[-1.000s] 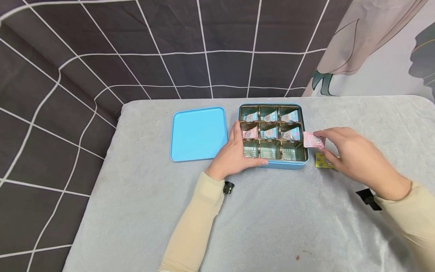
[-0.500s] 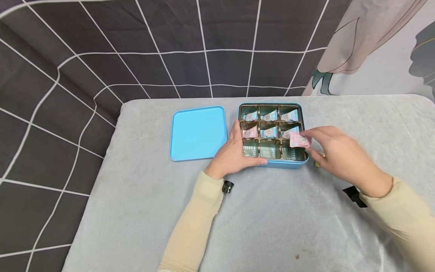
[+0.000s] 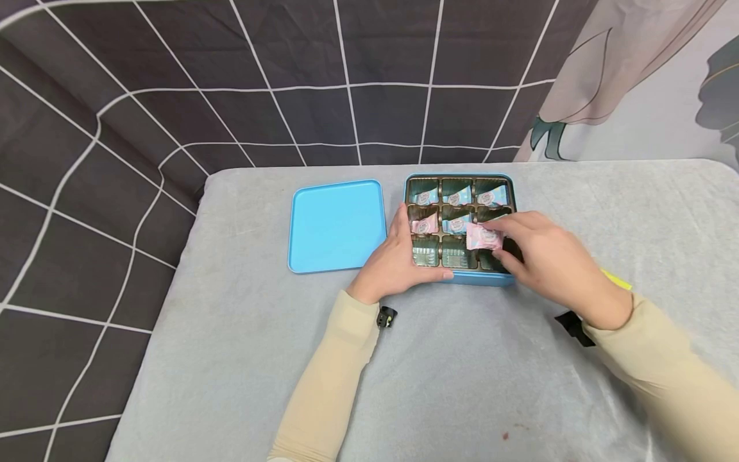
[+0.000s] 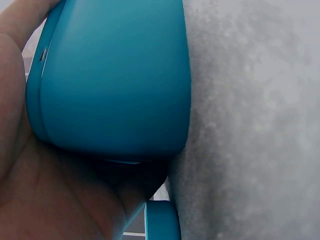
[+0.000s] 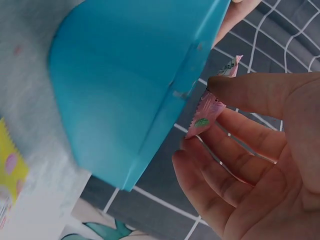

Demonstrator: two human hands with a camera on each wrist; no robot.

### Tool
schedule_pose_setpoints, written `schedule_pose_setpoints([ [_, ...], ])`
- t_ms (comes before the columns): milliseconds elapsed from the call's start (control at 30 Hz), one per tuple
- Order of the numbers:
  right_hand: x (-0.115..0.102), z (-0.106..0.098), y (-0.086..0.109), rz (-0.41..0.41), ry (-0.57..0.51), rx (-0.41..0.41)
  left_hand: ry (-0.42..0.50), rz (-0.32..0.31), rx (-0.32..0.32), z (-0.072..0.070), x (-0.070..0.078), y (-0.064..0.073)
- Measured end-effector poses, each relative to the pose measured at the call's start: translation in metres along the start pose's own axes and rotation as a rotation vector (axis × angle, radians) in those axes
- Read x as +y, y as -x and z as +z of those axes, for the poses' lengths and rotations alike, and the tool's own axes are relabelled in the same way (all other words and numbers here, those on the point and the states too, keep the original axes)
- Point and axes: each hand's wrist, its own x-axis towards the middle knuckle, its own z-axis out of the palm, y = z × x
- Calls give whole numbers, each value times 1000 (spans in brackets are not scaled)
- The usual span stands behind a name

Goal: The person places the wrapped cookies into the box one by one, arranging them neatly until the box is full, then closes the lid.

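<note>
A blue rectangular tin (image 3: 479, 278) stands with its lid off, fitted with a tray of small compartments. My left hand (image 3: 394, 266) holds its near left corner, fingers along the left side and thumb along the front; the left wrist view shows the palm (image 4: 55, 195) against that corner. My right hand (image 3: 548, 260) pinches a pink wrapped candy (image 3: 482, 237) between thumb and fingertips over the front row. In the right wrist view, the candy (image 5: 205, 112) is above the rim. Blue wrapped candies (image 3: 457, 224) and a pink one (image 3: 424, 224) lie in the back and middle rows.
The blue lid (image 3: 337, 226) lies to the left of the tin. A yellow packet (image 3: 616, 279), mostly hidden by my right wrist, rests on the grey cloth (image 3: 462, 372). A dark grid-patterned curtain (image 3: 312, 70) hangs behind the table's far edge.
My right hand has carried the pink candy leftward, from beside the tin's right edge to over its front row. The left hand and tin have stayed in place.
</note>
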Motion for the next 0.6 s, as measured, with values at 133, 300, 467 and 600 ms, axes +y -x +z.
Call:
schedule_pose_setpoints([
  [133, -6, 3, -5, -10, -16, -3, -3, 1, 4, 0, 0, 0],
  [300, -13, 8, -11, -38, -30, 6, 2, 3, 4, 0, 1, 1],
  [467, -18, 13, -16, -40, -35, 1, 10, -3, -9, -1, 2, 2],
  [600, -23, 17, -20, -37, -26, -10, 2, 0, -11, -2, 3, 2],
])
